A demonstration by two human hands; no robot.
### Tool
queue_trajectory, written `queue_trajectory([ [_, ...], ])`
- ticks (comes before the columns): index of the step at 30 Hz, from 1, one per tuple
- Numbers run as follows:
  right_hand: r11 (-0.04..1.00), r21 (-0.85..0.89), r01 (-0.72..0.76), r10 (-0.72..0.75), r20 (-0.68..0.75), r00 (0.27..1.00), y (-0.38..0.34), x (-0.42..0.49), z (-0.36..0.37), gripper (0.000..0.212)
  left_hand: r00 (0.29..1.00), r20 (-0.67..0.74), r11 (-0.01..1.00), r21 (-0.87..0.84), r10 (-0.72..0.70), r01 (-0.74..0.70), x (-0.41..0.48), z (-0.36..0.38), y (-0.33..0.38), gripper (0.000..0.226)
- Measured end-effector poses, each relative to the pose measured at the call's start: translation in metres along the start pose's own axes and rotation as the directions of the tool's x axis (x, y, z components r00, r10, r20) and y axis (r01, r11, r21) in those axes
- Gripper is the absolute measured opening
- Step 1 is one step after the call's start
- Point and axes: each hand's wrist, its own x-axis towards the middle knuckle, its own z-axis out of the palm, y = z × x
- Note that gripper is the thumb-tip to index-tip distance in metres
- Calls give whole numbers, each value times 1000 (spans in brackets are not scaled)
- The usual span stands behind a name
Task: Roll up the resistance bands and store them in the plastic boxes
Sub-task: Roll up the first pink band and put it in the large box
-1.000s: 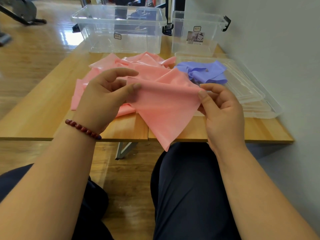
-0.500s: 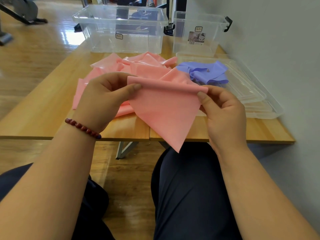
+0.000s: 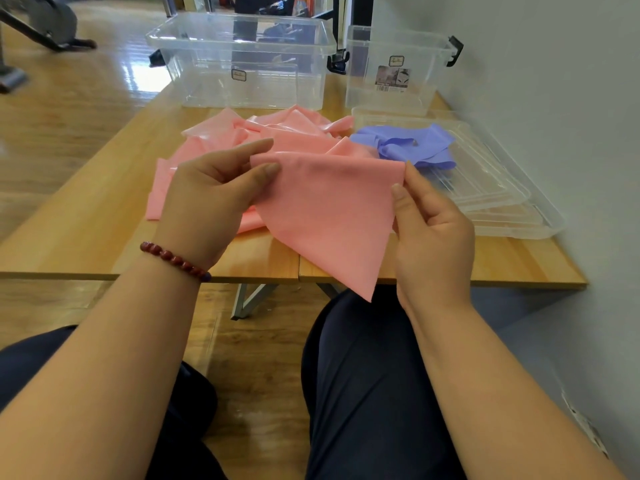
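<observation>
A long pink resistance band [image 3: 325, 209] lies crumpled across the wooden table [image 3: 86, 233], and its near end hangs over the front edge towards my lap. My left hand [image 3: 211, 199] pinches the left corner of that end between thumb and fingers. My right hand [image 3: 433, 223] pinches the right corner, so the end is stretched flat between them. A purple band [image 3: 412, 147] lies bunched on the clear lids at the right. Two clear plastic boxes stand at the back: a large one [image 3: 242, 60] and a smaller one [image 3: 394, 71].
Stacked clear lids [image 3: 502, 202] lie at the table's right, beside the grey wall [image 3: 554, 98]. My legs in dark trousers are below the table edge. Wooden floor and part of an exercise machine [image 3: 45, 26] are at the far left.
Both hands have shifted their grip along the pink band's end, drawing its top edge straighter and tauter between them. The hanging tip now points more to the right.
</observation>
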Motion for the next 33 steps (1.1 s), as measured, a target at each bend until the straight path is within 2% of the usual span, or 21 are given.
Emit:
queue_trajectory([
  [5, 999, 49, -14, 13, 21, 1000, -3, 2, 0, 33, 998, 44, 999, -30, -42, 43, -3, 0, 4, 36],
  [8, 999, 54, -5, 6, -13, 1000, -2, 7, -2, 29, 995, 85, 999, -21, -45, 47, -3, -2, 3, 41],
  [15, 999, 45, -30, 26, 85, 996, -2, 21, -11, 5, 999, 35, 1000, 8, 0, 0, -2, -4, 3, 21],
  [18, 990, 116, -76, 62, 115, 991, -3, 25, -11, 11, 1000, 9, 1000, 17, 17, -17, -3, -2, 1, 6],
  [21, 993, 92, -67, 52, 158, 986, -5, 26, -10, 15, 1000, -8, 999, 33, 30, -30, -4, 0, 2, 13],
  [27, 998, -12, -55, 56, 107, 993, -3, 27, -10, 9, 998, 60, 997, 80, -4, -1, -3, -4, 2, 18],
  [33, 997, -33, -71, 74, 90, 993, -3, 28, -10, 12, 1000, 12, 998, 61, 2, -3, -3, -2, 1, 9],
])
